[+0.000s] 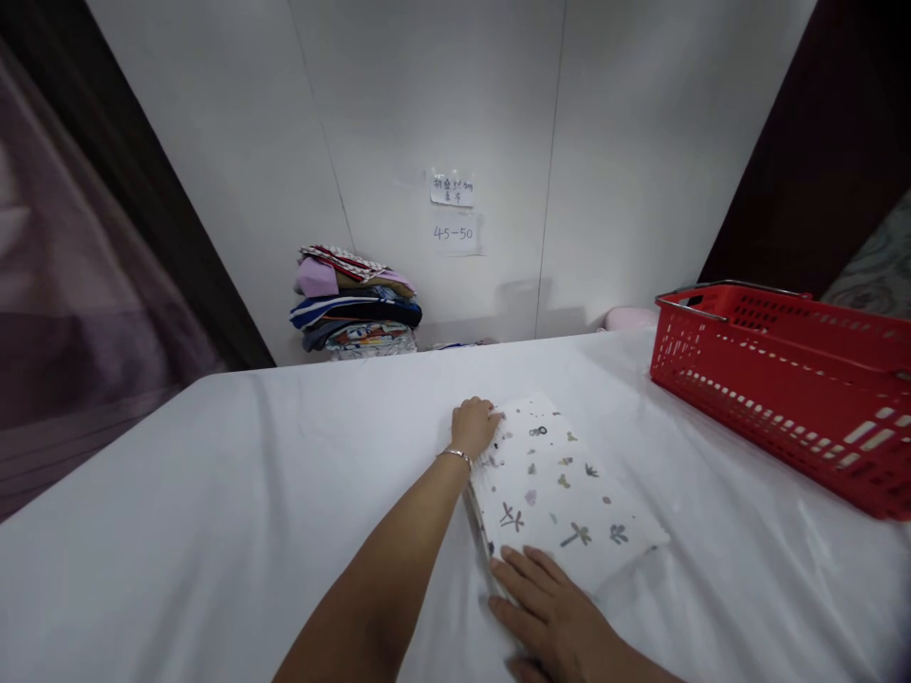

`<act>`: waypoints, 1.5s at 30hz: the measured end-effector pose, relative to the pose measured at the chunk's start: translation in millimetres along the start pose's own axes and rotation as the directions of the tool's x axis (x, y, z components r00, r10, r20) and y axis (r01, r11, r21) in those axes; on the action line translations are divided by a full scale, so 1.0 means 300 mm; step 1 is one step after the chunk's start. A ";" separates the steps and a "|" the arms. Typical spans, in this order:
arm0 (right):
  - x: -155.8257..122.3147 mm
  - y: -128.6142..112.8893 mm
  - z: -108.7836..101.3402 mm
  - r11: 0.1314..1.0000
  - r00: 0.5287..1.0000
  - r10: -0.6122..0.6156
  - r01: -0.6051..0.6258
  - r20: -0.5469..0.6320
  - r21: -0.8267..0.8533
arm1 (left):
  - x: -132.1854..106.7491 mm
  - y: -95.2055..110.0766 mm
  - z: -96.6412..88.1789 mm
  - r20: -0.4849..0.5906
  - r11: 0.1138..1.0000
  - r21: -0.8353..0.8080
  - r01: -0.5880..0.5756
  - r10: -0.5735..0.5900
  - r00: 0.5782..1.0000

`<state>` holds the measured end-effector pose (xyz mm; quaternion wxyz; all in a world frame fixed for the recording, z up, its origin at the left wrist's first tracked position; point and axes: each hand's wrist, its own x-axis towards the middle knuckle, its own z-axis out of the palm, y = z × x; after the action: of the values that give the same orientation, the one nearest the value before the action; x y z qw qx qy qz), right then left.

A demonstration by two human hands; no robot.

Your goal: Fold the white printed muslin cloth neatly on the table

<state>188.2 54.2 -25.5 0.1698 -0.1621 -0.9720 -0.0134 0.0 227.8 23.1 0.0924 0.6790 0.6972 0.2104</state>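
A folded white cloth with small printed flowers (pixel 562 489) lies on the white-covered table (pixel 213 512). My left hand (pixel 475 425), with a thin bracelet at the wrist, is curled over the cloth's far left corner, fingers closed on its edge. My right hand (pixel 551 612) lies flat with fingers stretched out on the cloth's near edge, pressing it to the table.
A red plastic basket (pixel 783 379) with a metal handle stands at the right of the table. A stack of folded coloured clothes (pixel 356 308) sits against the white wall behind the table, under two paper notes (pixel 453 209). A pink thing (pixel 630 318) shows at the back.
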 end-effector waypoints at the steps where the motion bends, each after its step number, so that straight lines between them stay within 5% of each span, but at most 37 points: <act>1: -0.002 0.002 0.004 1.000 1.000 -0.004 0.004 -0.002 -0.014 | 0.007 0.006 0.004 0.006 1.000 -0.005 -0.010 0.010 1.000; 13: -0.002 0.002 0.061 0.970 0.979 -0.081 0.034 -0.186 -0.241 | 0.063 -0.001 0.063 -0.017 0.993 -0.023 0.115 -0.115 0.993; 21: 0.001 0.009 0.083 0.965 0.959 -0.079 0.005 -0.273 -0.261 | 0.110 0.085 0.070 0.018 0.998 -0.045 -0.038 0.039 0.999; 29: 0.001 0.017 0.095 0.966 0.963 -0.090 0.023 -0.254 -0.256 | 0.168 0.082 0.155 0.017 0.992 -0.098 0.077 -0.076 0.997; 34: -0.006 0.006 0.102 0.969 0.960 -0.059 -0.011 -0.274 -0.247 | 0.172 0.077 0.149 0.006 0.989 -0.136 0.061 -0.061 0.998; 38: -0.017 0.004 0.105 0.985 0.978 -0.043 0.008 -0.202 -0.170 | 0.112 0.100 0.082 -0.056 0.988 -0.152 -0.031 0.023 0.998; 45: -0.008 -0.002 0.024 0.983 0.996 0.012 -0.028 0.091 0.181 | -0.172 0.085 0.023 -0.021 0.953 -0.023 -0.303 0.302 0.953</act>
<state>187.7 53.5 -33.2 0.1406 -0.1561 -0.9740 0.0843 29.3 177.9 19.5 0.0619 0.7747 0.5830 0.2367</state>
